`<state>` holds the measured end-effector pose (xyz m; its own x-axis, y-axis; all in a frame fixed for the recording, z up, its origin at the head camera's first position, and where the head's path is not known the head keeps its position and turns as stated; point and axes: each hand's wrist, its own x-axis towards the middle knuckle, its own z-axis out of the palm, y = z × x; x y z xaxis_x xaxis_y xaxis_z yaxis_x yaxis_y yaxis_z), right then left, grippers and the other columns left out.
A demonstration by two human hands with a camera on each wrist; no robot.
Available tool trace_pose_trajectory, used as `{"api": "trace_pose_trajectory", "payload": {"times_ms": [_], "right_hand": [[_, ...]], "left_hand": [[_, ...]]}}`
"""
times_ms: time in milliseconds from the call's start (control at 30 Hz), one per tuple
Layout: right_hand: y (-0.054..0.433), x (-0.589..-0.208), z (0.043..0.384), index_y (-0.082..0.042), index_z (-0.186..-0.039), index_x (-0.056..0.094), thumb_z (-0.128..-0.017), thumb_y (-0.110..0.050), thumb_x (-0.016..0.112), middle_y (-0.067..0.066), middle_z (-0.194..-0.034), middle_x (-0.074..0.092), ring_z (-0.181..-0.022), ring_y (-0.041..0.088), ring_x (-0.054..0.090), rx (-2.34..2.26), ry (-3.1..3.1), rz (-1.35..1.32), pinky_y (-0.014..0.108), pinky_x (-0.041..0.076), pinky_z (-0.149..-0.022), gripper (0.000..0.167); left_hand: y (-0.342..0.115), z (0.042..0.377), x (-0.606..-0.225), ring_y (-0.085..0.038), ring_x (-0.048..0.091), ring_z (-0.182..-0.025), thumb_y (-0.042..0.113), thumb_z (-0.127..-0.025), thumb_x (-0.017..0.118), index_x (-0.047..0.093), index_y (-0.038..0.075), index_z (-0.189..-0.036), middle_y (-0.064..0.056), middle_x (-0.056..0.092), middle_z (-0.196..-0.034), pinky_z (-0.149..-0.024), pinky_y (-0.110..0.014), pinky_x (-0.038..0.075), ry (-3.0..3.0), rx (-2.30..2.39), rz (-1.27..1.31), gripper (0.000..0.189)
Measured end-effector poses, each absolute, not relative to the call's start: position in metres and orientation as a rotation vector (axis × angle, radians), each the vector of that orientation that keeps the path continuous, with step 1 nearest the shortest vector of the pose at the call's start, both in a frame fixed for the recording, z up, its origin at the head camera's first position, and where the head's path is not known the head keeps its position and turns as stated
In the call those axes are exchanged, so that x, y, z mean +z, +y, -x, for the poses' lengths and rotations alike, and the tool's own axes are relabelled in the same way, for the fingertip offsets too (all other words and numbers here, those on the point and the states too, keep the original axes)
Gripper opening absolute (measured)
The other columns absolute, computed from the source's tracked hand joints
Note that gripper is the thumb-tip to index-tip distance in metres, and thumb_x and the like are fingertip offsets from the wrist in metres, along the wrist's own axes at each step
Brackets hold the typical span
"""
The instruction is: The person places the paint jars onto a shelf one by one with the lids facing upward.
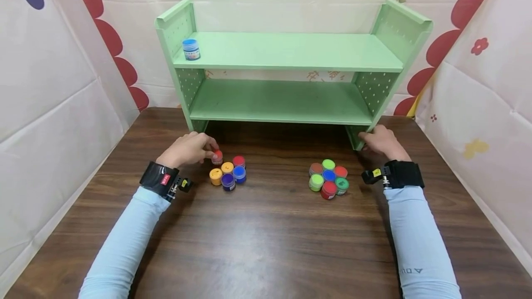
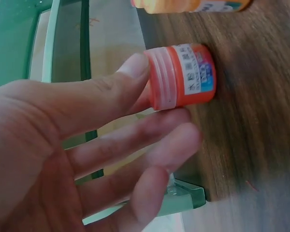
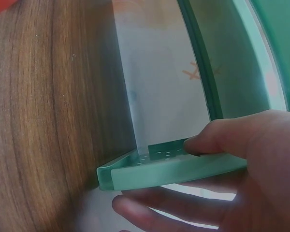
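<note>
While the left hand [image 1: 189, 148] pinches the lid of an orange-red jar [image 2: 183, 76] between thumb and fingertips, its other fingers loosely bent, the right hand [image 1: 382, 142] grips the front right leg [image 1: 358, 139] of the green shelf [image 1: 287, 100], thumb inside, fingers outside! That jar sits at the back left of a small cluster; whether its base touches the wood, I cannot tell. Look at its white label [image 2: 190, 70]: Chinese characters beside a blue patch, the smaller print too blurred to read. Close by stand two yellow-orange jars [image 1: 215, 176], a red jar [image 1: 238, 161], a blue jar [image 1: 239, 174] and a purple-blue jar [image 1: 228, 182]. Over to the right, seven more lids bunch round a blue centre [image 1: 329, 176], and up on the top board, far left, there's a light-blue jar [image 1: 191, 50] with a label too small to read. On the backdrop [image 1: 274, 17], LUCK reads upside down! A red tag [image 1: 165, 179] marks the left wrist strap, its lettering tiny; dark lettering on the right sleeve [image 1: 420, 243] I can't make out. Underneath it all, a dark wood-grain table [image 1: 266, 248], light gleaming near the front, with white cloth walls, red scallops and a red flower [image 1: 480, 46] around it.
</note>
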<state>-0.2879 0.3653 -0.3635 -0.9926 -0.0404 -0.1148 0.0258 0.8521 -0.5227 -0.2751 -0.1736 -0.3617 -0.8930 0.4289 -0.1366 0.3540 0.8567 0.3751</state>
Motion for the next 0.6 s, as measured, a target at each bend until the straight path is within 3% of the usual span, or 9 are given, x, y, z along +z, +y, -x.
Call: {"api": "trace_pose_trajectory", "payload": {"times_ms": [133,333,500,600], "right_hand": [[0.367,-0.364,0.289,0.012,-0.12,0.058,-0.107,-0.035,0.043,0.027,-0.098,0.073,-0.096,0.039,0.071,-0.807,2.907,0.007,0.035,0.049,-0.079,0.052],[0.368,-0.364,0.29,0.012,-0.12,0.058,-0.107,-0.035,0.043,0.026,-0.098,0.074,-0.093,0.036,0.072,-0.815,2.907,0.008,0.027,0.046,-0.074,0.051],[0.367,-0.364,0.289,0.012,-0.118,0.059,-0.107,-0.035,0.043,0.025,-0.096,0.074,-0.094,0.037,0.071,-0.82,2.904,0.008,0.026,0.046,-0.073,0.05],[0.367,-0.364,0.289,0.012,-0.117,0.059,-0.107,-0.035,0.043,0.024,-0.095,0.074,-0.093,0.037,0.071,-0.817,2.902,0.009,0.027,0.046,-0.072,0.05]], "left_hand": [[-0.173,0.277,-0.363,-0.019,0.067,-0.071,0.028,-0.096,0.074,0.073,0.013,-0.124,-0.002,0.075,-0.092,-0.067,-0.033,0.047,2.828,0.516,-0.604,0.032],[-0.168,0.28,-0.368,-0.02,0.06,-0.079,0.032,-0.088,0.083,0.075,0.016,-0.12,-0.001,0.069,-0.09,-0.071,-0.034,0.046,2.881,0.485,-0.618,0.037],[-0.169,0.281,-0.371,-0.016,0.062,-0.072,0.032,-0.093,0.077,0.074,0.015,-0.125,0.0,0.071,-0.089,-0.068,-0.033,0.047,2.872,0.482,-0.628,0.036],[-0.169,0.281,-0.373,-0.012,0.064,-0.068,0.026,-0.1,0.069,0.071,0.012,-0.133,-0.002,0.074,-0.097,-0.068,-0.032,0.048,2.861,0.466,-0.655,0.036]]}}
